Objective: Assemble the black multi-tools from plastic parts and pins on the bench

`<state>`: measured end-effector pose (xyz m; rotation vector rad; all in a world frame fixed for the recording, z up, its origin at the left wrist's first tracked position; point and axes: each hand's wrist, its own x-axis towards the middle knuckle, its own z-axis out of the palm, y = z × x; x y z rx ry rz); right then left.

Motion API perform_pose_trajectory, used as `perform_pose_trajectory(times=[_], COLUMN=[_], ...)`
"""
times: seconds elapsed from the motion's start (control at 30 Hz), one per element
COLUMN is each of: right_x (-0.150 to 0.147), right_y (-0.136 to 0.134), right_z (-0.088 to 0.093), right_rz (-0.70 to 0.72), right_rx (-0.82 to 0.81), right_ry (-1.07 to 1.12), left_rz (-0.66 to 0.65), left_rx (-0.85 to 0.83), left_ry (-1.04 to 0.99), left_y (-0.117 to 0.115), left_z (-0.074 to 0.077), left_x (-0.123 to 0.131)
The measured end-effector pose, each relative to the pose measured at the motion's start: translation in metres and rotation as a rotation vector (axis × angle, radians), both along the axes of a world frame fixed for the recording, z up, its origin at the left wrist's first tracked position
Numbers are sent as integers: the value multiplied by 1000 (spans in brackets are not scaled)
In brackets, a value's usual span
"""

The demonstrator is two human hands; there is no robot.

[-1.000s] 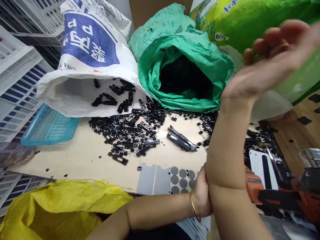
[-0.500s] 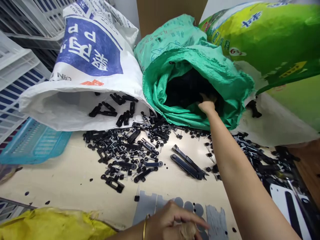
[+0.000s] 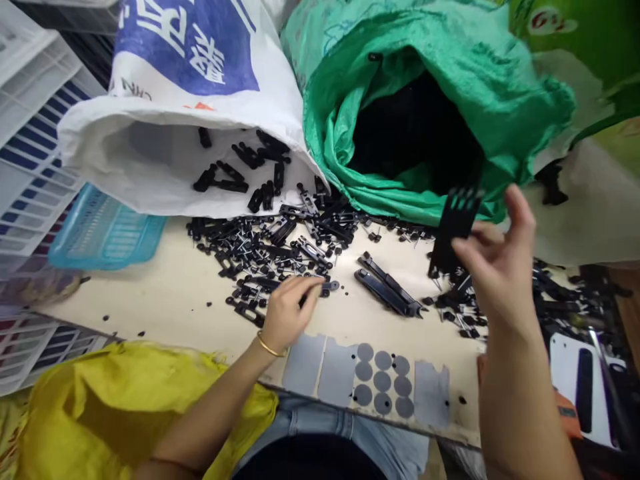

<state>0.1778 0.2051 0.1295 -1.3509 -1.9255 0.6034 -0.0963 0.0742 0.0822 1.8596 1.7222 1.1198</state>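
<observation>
My right hand (image 3: 500, 257) pinches a flat black plastic plate (image 3: 454, 230) between thumb and fingers, just in front of the green sack (image 3: 530, 113). The plate has a row of slots or teeth along its top end. Over the near edge of a heap of small black parts and metal pins (image 3: 245, 250), my left hand (image 3: 290, 310) has its fingers closed at a narrow black bar with a rounded end (image 3: 331, 286). The fingers hide the bar's other end. Two long black pieces (image 3: 387, 287) lie on the table between my hands.
A white sack (image 3: 165, 167) lies open at the back left, black clips in its mouth. A blue basket (image 3: 107, 230) and white crates (image 3: 30, 180) stand left. Grey patches and discs (image 3: 383, 381) mark the table's front edge. A yellow bag (image 3: 100, 393) sits below.
My right hand has come out of the green sack with the black plate. My left hand has moved forward from the table's front edge to the heap. The view has tilted down.
</observation>
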Motion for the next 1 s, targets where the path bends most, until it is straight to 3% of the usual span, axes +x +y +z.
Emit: perform_pose_trajectory(times=[0.07,0.17,0.3,0.43,0.57,0.67,0.77,0.9,1.0], right_x=[5,-1,-8,-5,-13,-21,-22,-20,-24], right_y=[-66,-139,-187,-198,-194,-190,-188,-190,-193], right_z=[-6,-38,-79,-81,-70,-66,-65,-63,-60], right_rz=[144,431,416,384,323,269,257,242,146], right_rx=[-16,-27,-62,-182,-210,-173,-160,-201,-297], right_ry=[-35,-339,-563,-548,-669,-751,-786,-818,-858], left_rz=[34,-71,-145,-143,-167,-166,-205,-294,-243], left_rx=[-48,-99,-183,-217,-147,-43,-117,-241,-256], left_ry=[64,207,491,561,561,510,367,214,164], left_y=[-3,-5,7,27,32,12,-25,-65,-76], left_z=[-6,-19,-36,-45,-34,-15,-6,-27,-52], left_x=[-12,-13,-1,3,0,2,11,29,44])
